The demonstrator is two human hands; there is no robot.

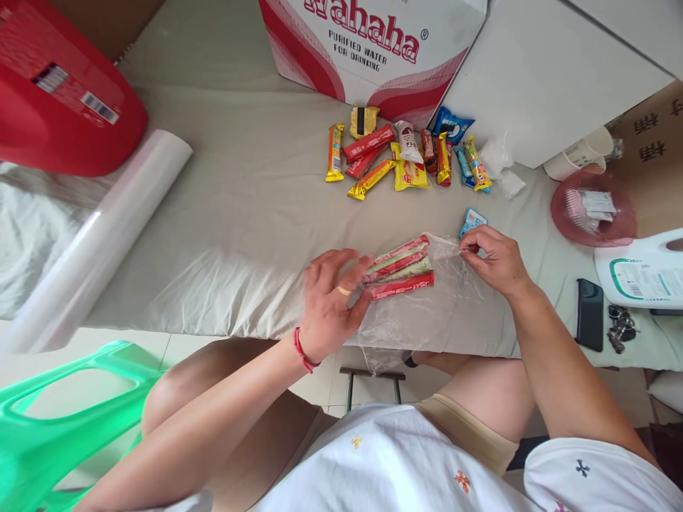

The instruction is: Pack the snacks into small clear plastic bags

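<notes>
A clear plastic bag [398,323] lies across the front edge of the cloth-covered surface, its lower part hanging over. Several red and pale green wrapped snack bars [403,286] are side by side on or inside the bag; which of the two I cannot tell. My left hand [334,299], with a ring and a red bracelet, is at the left ends of the bars. Its fingers are apart and slightly blurred, the thumb and forefinger at the bar ends. My right hand [496,259] pinches the bag's upper right edge. Just beyond it lies a small blue packet [472,221].
Assorted wrapped snacks [410,176] lie before a large water carton [368,78]. Leftward are a plastic film roll [107,235], a red container [64,92] and a green stool [64,434]. Rightward are a pink bowl [565,206], phone [590,316], keys [622,328] and white jug [645,267].
</notes>
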